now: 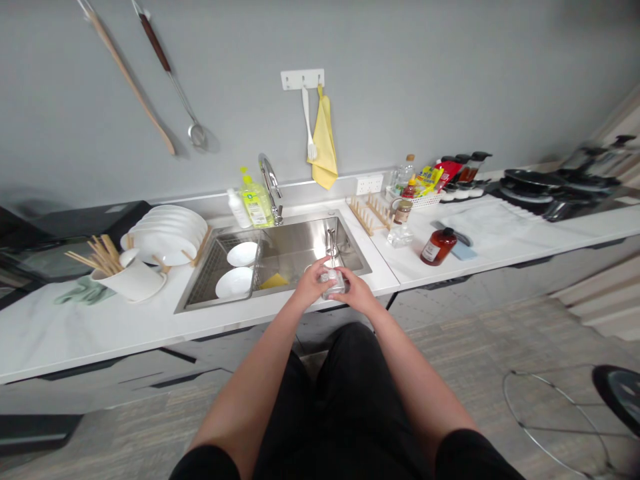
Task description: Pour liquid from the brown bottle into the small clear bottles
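Note:
Between my two hands is a small clear, squarish container (333, 283), held over the sink's front edge. My left hand (313, 283) closes round its left side and my right hand (356, 291) round its right. Just beyond them, metal utensils (331, 241) lie in the right part of the steel sink (295, 243). A yellow cloth or sponge (274, 281) is on the sink floor, left of my hands. Two white bowls (234, 283) sit in the wire basket (205, 270) at the sink's left.
Right of the sink are a wooden rack (370, 217), a lidded jar (403, 211), another clear container (400, 235) and a brown bottle (439, 247). The tap (270, 177) rises behind the sink. White plates (165, 233) and a utensil holder (135, 280) stand left.

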A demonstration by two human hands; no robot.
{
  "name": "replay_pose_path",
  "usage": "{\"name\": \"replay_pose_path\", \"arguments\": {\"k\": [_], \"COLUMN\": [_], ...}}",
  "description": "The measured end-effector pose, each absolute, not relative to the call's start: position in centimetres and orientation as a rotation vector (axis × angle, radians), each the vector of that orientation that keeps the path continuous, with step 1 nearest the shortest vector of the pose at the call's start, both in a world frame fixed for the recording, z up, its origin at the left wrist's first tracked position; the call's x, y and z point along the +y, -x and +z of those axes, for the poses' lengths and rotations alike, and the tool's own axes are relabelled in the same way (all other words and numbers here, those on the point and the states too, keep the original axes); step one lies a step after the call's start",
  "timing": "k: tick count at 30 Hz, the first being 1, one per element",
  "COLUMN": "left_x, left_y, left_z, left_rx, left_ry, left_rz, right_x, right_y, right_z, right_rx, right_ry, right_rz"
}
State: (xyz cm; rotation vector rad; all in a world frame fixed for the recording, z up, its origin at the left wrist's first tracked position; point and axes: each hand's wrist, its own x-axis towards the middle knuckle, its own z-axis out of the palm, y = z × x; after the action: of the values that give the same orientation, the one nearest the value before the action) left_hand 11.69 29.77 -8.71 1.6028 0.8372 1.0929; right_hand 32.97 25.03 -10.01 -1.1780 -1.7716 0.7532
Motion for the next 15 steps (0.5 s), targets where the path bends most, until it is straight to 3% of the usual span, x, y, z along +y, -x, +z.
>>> {"name": "replay_pose_path", "arguments": {"k": [15], "left_x": [27.8], "left_y": [-7.7], "left_z": [-8.2], "left_rx": [1.054], "left_ry": [-1.948], "left_rz": [1.176], "right_x": [25.1], "right_y": [-32.8], "right_z": [-10.6], "right_rx": [-1.727], "right_ry": [1.181], "right_rz": [0.747]}}
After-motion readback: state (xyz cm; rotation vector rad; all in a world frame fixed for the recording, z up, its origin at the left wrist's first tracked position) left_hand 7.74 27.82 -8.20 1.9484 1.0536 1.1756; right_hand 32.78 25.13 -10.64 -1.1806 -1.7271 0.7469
